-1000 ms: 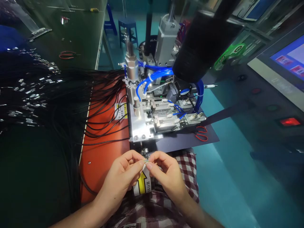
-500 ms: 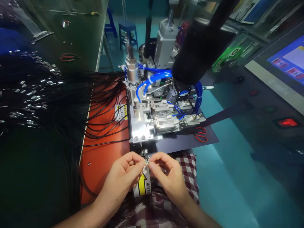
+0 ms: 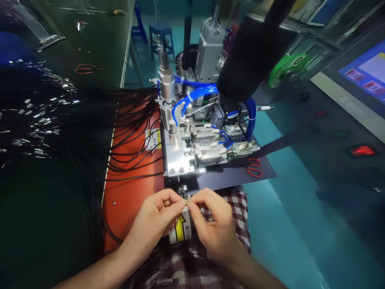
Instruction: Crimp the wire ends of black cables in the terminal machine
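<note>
My left hand and my right hand meet fingertip to fingertip at the front of a metal machine. Both hands are pinched around something tiny between them, mostly covered by the fingertips, so I cannot make out what it is. Just below the fingers lies a white label with a yellow arrow. Black cables run across the orange surface to the machine's left edge.
Red-handled pliers lie on the dark plate right of the machine, and another pair on the green table. A black cylinder hangs over the machine. A control panel with a screen stands at the right.
My fingertips have drawn closer together, and the small piece that showed between them is now mostly covered. The view has shifted slightly.
</note>
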The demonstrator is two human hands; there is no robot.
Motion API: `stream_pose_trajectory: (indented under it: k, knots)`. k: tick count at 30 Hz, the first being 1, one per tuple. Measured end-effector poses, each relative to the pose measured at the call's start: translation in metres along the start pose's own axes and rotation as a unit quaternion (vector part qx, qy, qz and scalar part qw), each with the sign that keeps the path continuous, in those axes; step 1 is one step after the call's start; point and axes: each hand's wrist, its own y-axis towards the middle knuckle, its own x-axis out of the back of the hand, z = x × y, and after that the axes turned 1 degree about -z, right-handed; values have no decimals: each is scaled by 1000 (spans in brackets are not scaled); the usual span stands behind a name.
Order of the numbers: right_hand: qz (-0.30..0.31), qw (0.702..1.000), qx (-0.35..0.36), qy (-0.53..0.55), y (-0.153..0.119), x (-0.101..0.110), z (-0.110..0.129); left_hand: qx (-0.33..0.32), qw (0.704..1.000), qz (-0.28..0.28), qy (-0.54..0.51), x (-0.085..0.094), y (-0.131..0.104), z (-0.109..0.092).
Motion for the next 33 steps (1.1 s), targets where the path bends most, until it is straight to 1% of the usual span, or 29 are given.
stream_pose_trajectory:
  k: [2, 4, 7, 10, 14, 18, 20, 24, 33]
  knots:
    - [18, 993, -81, 79, 2, -1, -1, 14, 1000, 21, -1, 2, 1, -3]
    - [37, 981, -138, 131, 4, -1, -2, 32, 999, 41, 3, 3, 2, -5]
    - [58, 963, -188, 183, 6, 1, -1, 44, 998, 49, 18, 5, 2, -7]
    - [71, 946, -222, 225, 9, 3, -1, 32, 998, 41, 29, 5, 2, -7]
    - [80, 937, -234, 246, 9, 4, -1, -4, 997, 11, 70, 3, 1, -6]
    - [62, 953, -203, 216, 6, 4, -1, -57, 992, -4, 116, 2, 3, -3]
    - [57, 956, -198, 207, 5, 4, -1, -57, 992, -9, 115, 2, 3, -1]
    - [63, 937, -234, 251, 4, 4, -2, -38, 994, -22, 95, 0, 3, 2]
    - [53, 917, -262, 297, 3, -4, -3, -49, 994, -36, 93, -2, 1, 1]
